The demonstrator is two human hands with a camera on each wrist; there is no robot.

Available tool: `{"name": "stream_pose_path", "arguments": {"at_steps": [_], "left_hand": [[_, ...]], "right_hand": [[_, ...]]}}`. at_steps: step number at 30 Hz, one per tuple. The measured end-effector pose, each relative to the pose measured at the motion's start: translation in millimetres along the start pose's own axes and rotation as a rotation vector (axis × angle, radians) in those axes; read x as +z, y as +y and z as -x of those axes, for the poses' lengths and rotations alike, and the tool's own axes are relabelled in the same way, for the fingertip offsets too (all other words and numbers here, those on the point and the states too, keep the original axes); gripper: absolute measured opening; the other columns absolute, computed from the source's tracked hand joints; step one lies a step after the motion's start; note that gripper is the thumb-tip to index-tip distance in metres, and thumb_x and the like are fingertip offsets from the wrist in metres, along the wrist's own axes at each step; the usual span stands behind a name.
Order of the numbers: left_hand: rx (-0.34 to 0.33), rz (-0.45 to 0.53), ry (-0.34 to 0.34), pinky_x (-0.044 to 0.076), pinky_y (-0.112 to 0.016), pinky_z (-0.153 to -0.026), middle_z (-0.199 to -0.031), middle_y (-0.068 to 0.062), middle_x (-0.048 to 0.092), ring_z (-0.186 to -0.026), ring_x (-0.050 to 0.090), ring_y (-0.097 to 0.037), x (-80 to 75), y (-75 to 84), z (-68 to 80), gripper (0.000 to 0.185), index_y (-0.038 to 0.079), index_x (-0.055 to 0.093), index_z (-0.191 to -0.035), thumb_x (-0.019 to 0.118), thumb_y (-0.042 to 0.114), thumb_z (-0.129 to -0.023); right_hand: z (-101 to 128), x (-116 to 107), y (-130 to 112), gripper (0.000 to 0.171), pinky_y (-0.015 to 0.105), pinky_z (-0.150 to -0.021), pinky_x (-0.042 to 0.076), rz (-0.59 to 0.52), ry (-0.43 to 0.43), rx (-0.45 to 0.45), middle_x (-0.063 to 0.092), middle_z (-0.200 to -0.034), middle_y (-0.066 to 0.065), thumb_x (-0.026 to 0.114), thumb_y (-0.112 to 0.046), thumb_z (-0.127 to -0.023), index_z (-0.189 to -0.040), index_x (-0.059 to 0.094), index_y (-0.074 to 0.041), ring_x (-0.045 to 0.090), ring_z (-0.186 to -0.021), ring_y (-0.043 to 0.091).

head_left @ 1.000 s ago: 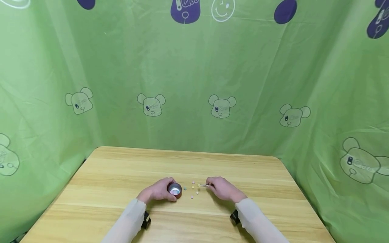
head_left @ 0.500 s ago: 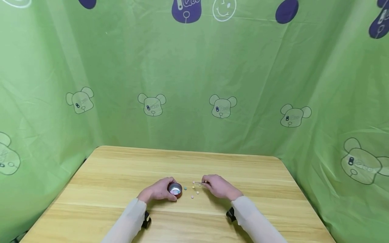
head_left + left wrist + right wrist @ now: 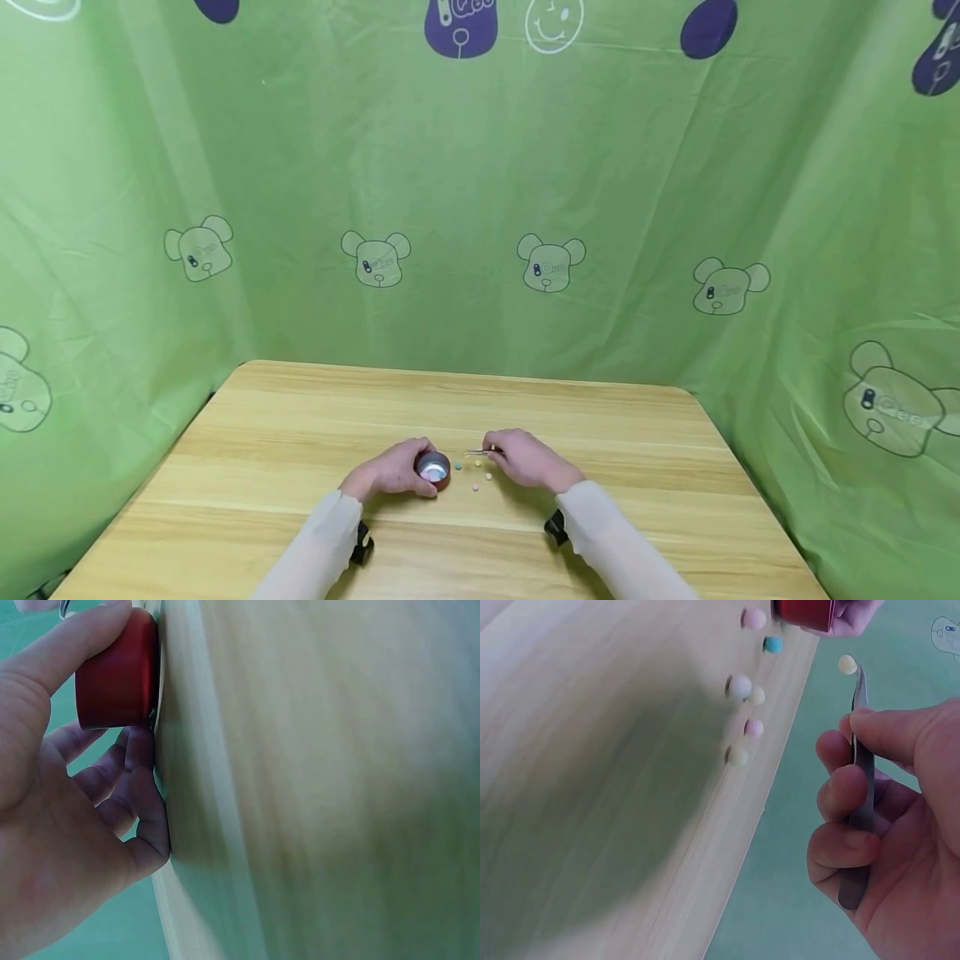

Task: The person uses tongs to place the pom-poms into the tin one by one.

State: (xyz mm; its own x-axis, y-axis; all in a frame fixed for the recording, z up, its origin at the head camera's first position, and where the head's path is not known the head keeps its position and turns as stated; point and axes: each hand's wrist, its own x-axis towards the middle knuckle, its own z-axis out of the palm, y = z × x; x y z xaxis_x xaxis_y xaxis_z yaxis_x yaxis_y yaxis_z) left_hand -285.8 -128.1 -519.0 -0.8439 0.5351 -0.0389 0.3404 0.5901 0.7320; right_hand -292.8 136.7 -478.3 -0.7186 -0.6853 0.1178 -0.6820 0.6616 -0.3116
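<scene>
My left hand (image 3: 392,469) grips a small round red tin (image 3: 118,671) that stands on the table, thumb on one side and fingers on the other. Pink and blue little balls show inside its silvery interior in the head view. To the right of the tin, my right hand (image 3: 527,459) holds metal tweezers (image 3: 862,765) between thumb and curled fingers. A pale yellow ball (image 3: 847,665) sits at the tweezers' tip, above the table. Several loose balls lie between the hands, among them a blue ball (image 3: 773,644), a white ball (image 3: 739,687) and a pink ball (image 3: 754,728).
The wooden table (image 3: 300,408) extends around both hands. Behind and at both sides hangs a green curtain (image 3: 465,167) printed with bear heads. Black wrist cameras sit under both forearms, close above the table.
My right hand has moved left, carrying the tweezers and the pale yellow ball over the loose balls toward the tin. The left hand and the tin have stayed in place.
</scene>
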Motion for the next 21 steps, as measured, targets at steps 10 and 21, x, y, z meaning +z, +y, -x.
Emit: {"name": "stream_pose_path", "arguments": {"at_steps": [10, 21], "left_hand": [[0.011, 0.001, 0.004, 0.044, -0.039, -0.085, -0.101, -0.003, 0.059, -0.094, 0.056, -0.019, -0.6, -0.9, -1.1, 0.048, 0.008, 0.055, -0.107, 0.083, 0.021, -0.070], [0.012, -0.008, 0.004, 0.044, -0.039, -0.086, -0.102, -0.001, 0.059, -0.095, 0.056, -0.019, -0.2, -1.1, -1.2, 0.048, 0.009, 0.055, -0.107, 0.084, 0.021, -0.070]], "right_hand": [[-7.8, 2.0, -11.9, 0.009, 0.027, -0.066, 0.047, -0.018, -0.008, -0.039, 0.064, -0.083, 0.004, 0.053, -0.013, -0.096, -0.095, 0.061, -0.009, 0.051, -0.070, 0.006], [-17.2, 6.9, -19.9, 0.008, 0.023, -0.062, 0.045, -0.023, -0.018, -0.050, 0.060, -0.082, -0.004, 0.054, -0.011, -0.096, -0.095, 0.061, -0.009, 0.050, -0.067, 0.004]]}}
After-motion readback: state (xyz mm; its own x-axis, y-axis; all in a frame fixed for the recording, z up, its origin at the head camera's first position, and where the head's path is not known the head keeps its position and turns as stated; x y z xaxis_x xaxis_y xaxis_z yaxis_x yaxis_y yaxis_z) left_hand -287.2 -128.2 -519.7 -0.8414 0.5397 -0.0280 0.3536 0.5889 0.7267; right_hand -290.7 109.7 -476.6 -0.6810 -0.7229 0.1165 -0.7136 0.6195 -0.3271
